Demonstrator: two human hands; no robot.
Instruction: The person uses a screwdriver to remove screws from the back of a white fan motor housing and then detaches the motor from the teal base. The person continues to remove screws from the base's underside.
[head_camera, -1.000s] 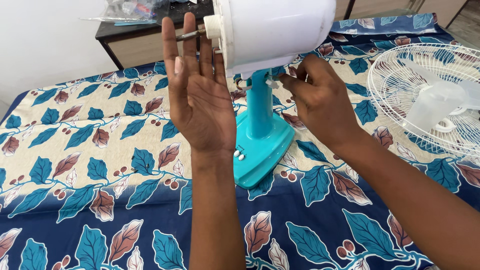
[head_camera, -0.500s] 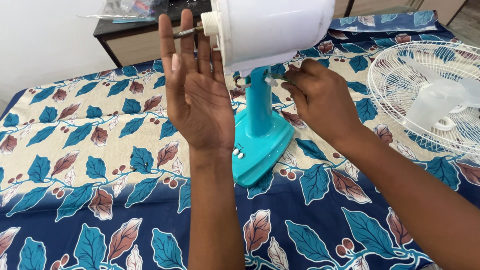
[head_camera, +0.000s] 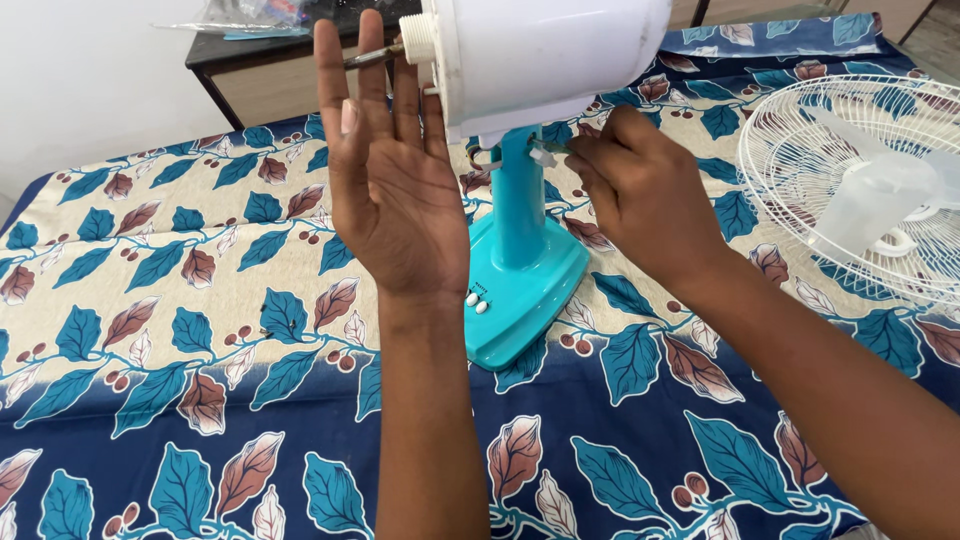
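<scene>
Our left hand (head_camera: 395, 170) is open, flat, fingers up and together, palm toward us, pressed against or just in front of the white motor housing (head_camera: 550, 60) of the fan; we can't tell if it truly touches. The threaded white collar (head_camera: 417, 35) and metal shaft (head_camera: 365, 57) poke out left of the housing, just behind the fingertips. Our right hand (head_camera: 640, 195) is curled, fingertips pinched on a small white knob (head_camera: 543, 157) at the joint under the housing, right side of the teal neck (head_camera: 520, 200). The grip looks closed on it, and the knob is mostly hidden by the fingers.

The fan stands upright on its teal base (head_camera: 525, 300), near the middle of the worktop, somewhat toward the far edge. Small white buttons (head_camera: 475, 302) sit on the base's near-left part, close by our left wrist.

The worktop is covered by a leaf-print cloth (head_camera: 200, 300), beige in the far half and dark blue along the near edge. At the right edge lies a white wire fan guard (head_camera: 790, 170) with a translucent blade piece (head_camera: 880, 205) resting on it, well apart from both hands. Beyond the far-left corner stands a dark side table (head_camera: 250, 50) with clear plastic bags (head_camera: 250, 15) on top.
</scene>
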